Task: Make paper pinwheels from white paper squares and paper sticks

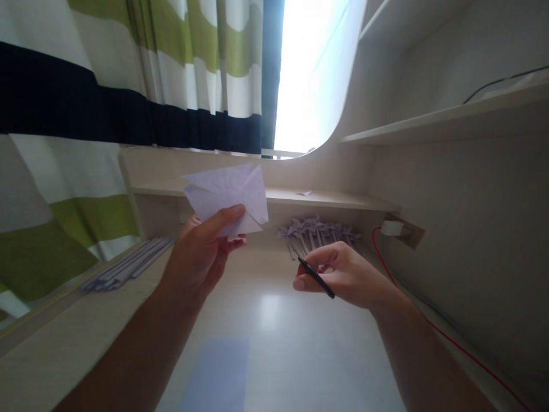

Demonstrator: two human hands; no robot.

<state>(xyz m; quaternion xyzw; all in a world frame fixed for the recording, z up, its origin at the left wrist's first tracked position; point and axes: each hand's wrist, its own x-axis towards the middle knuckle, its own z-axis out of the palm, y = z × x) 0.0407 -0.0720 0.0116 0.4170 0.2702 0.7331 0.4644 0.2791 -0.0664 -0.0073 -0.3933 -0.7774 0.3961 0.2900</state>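
**Checker:** Where was the workpiece, and what did each of your hands hold?

**Trainer:** You held the paper square (225,194) in front of the shelf (334,200), near its left end. Your left hand (199,246) pinched it, thumb on the face, fingers behind. Your right hand (343,272) gripped a slim dark tool (317,278) in front of and lower than the shelf, tip clear of the paper. The tool's type could not be confirmed.

**Checker:** Which fault was your likeliest?

**Trainer:** Tearing. Slits ran inward from the corners, so the uncut centre was probably your weak zone. Thumb pressure beside the lower-right slit could have lengthened it. Only your fingers backed the sheet; a sharp tip pushed through could have pricked one.

**Checker:** And around you?

**Trainer:** The pile of paper shapes on sticks (317,229) lay below the shelf on the worktop (309,355), just beyond your right hand. A careless forward reach could have crushed it. The red cable (422,315) ran down to the right of the shelf; a wide elbow swing could have snagged it.
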